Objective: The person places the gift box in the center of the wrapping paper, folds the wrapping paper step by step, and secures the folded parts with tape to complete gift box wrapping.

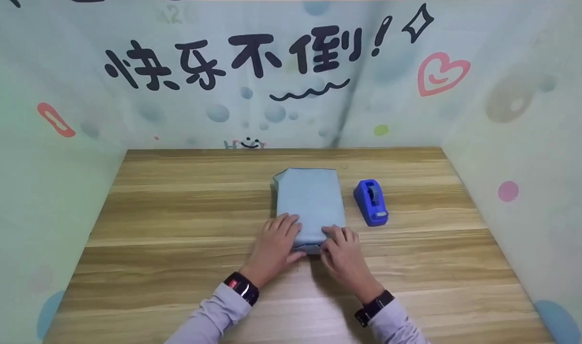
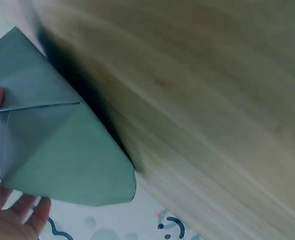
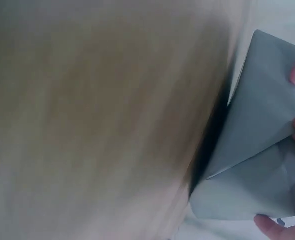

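A package wrapped in light blue paper (image 1: 310, 200) lies in the middle of the wooden table. My left hand (image 1: 271, 246) holds its near left corner, fingers over the top face and thumb at the near end. At the near right corner my right hand (image 1: 345, 253) grips the edge with bent fingers. In the left wrist view the package's end (image 2: 67, 155) shows a folded flap with a straight crease. The right wrist view has the same folded end (image 3: 252, 185), with fingertips at the flap and on the edge.
A blue tape dispenser (image 1: 372, 203) stands on the wooden table (image 1: 176, 205), to the right of the package. A printed cloth backdrop (image 1: 176, 114) rises behind the table, and similar panels flank it on both sides.
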{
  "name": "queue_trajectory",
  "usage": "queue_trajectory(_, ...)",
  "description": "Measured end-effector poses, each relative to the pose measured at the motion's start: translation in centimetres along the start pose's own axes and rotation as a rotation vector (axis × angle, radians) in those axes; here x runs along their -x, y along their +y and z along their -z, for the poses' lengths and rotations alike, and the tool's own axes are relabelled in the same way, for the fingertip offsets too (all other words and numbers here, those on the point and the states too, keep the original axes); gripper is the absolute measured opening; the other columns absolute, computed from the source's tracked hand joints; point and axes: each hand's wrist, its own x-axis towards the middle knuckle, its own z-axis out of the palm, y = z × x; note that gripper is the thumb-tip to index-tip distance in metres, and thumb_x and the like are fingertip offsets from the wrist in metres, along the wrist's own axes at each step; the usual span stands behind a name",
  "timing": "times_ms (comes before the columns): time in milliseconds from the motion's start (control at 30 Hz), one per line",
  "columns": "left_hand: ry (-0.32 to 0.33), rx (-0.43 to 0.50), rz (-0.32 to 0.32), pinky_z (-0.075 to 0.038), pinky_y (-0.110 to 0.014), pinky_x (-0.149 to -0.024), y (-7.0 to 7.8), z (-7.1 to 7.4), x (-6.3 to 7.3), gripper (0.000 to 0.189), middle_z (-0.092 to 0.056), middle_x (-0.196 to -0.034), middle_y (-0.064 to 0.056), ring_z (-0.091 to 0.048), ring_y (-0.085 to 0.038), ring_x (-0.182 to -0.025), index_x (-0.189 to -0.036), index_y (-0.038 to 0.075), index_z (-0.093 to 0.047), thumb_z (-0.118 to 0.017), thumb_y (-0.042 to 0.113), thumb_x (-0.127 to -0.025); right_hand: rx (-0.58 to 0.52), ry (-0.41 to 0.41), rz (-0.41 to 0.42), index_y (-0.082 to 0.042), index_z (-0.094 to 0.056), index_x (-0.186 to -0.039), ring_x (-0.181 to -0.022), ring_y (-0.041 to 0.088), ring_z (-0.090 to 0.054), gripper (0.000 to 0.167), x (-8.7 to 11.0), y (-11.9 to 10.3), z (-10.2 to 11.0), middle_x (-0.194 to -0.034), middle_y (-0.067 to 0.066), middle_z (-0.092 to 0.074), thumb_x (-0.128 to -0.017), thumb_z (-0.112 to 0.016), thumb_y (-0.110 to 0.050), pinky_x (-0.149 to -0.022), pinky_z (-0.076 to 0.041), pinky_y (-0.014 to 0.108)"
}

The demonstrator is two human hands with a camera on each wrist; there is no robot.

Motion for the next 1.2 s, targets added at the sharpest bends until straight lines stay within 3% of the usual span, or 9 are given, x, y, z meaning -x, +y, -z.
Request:
queue_trajectory(100,-0.054,-0.102,-0.001,-0.041,-0.043,-0.099,0.7,-0.4,0.4,0.071,-0.049,-0.13,-0.009,-0.046,-0.028,-0.121,-0.121,0.007,-0.049,-0.071,0.053,-0.071,0.016,0.004,0.013,-0.009,-0.057,-0.073,-0.09,0.028,-0.049,0.009,0.4,-0.2,-0.1,-0.109,0.01,-0.057,-0.072,-0.066,-0.006,-0.074,-0.042,0.045)
queue_trajectory(200,-0.074,-0.156,0.002,-0.041,-0.042,-0.097,1.1,-0.6,0.5,0.065,-0.05,-0.127,-0.008,-0.047,-0.026,-0.117,-0.119,0.008,-0.048,-0.072,0.048,-0.072,0.025,0.011,0.021,-0.01,-0.056,-0.07,-0.089,0.028,-0.05,0.012,0.6,-0.4,-0.1,-0.108,0.009,-0.058,-0.07,-0.067,-0.004,-0.072,-0.043,0.044)
queue_trajectory(400,-0.052,-0.116,-0.004,-0.042,-0.039,-0.091,0.8,-0.3,-0.1,0.055,-0.053,-0.117,-0.004,-0.05,-0.023,-0.108,-0.111,0.012,-0.051,-0.07,0.048,-0.075,-0.006,-0.023,-0.042,-0.011,-0.057,-0.073,-0.092,0.026,-0.05,0.014,0.3,-0.5,0.5,-0.108,0.008,-0.058,-0.069,-0.07,-0.007,-0.073,-0.043,0.04)
queue_trajectory(667,-0.084,-0.049,-0.006,-0.046,-0.037,-0.084,0.4,0.5,-0.6,0.048,-0.058,-0.107,-0.003,-0.054,-0.021,-0.099,-0.108,0.014,-0.055,-0.06,0.054,-0.082,0.001,-0.114,-0.103,-0.009,-0.05,-0.095,-0.097,0.026,-0.049,0.043,-0.5,0.2,1.1,-0.109,0.009,-0.053,-0.067,-0.081,-0.019,-0.074,-0.042,0.037)
queue_trajectory(900,-0.081,-0.006,-0.021,-0.046,-0.035,-0.081,0.0,1.2,-1.0,0.046,-0.06,-0.105,-0.002,-0.057,-0.021,-0.096,-0.105,0.014,-0.058,-0.058,0.055,-0.083,-0.025,-0.132,-0.098,-0.011,-0.053,-0.098,-0.095,0.025,-0.049,0.034,-0.9,0.5,1.3,-0.108,0.007,-0.053,-0.074,-0.075,-0.021,-0.071,-0.039,0.035)
queue_trajectory(1000,-0.073,0.005,-0.019,-0.047,-0.035,-0.079,-0.1,1.2,-1.0,0.045,-0.061,-0.105,-0.002,-0.058,-0.021,-0.094,-0.103,0.015,-0.058,-0.059,0.055,-0.082,-0.101,-0.111,-0.08,-0.011,-0.055,-0.101,-0.097,0.024,-0.049,0.03,-1.0,0.9,1.5,-0.107,0.006,-0.055,-0.078,-0.072,-0.022,-0.075,-0.04,0.035)
queue_trajectory(1100,-0.064,0.016,-0.02,-0.047,-0.036,-0.079,-0.1,1.2,-0.9,0.045,-0.062,-0.103,-0.002,-0.058,-0.021,-0.093,-0.101,0.014,-0.059,-0.061,0.055,-0.081,-0.197,-0.027,-0.075,-0.006,-0.059,-0.101,-0.098,0.025,-0.052,0.029,-1.0,2.2,1.7,-0.105,0.008,-0.058,-0.079,-0.071,-0.019,-0.082,-0.042,0.04)
queue_trajectory(1200,-0.055,0.032,-0.02,-0.048,-0.037,-0.079,0.0,1.1,-0.9,0.044,-0.062,-0.101,-0.002,-0.059,-0.021,-0.092,-0.099,0.014,-0.058,-0.062,0.054,-0.081,-0.216,0.096,-0.215,0.002,-0.06,-0.102,-0.098,0.032,-0.053,0.027,-1.1,4.5,2.2,-0.103,0.017,-0.059,-0.08,-0.07,-0.011,-0.086,-0.042,0.046)
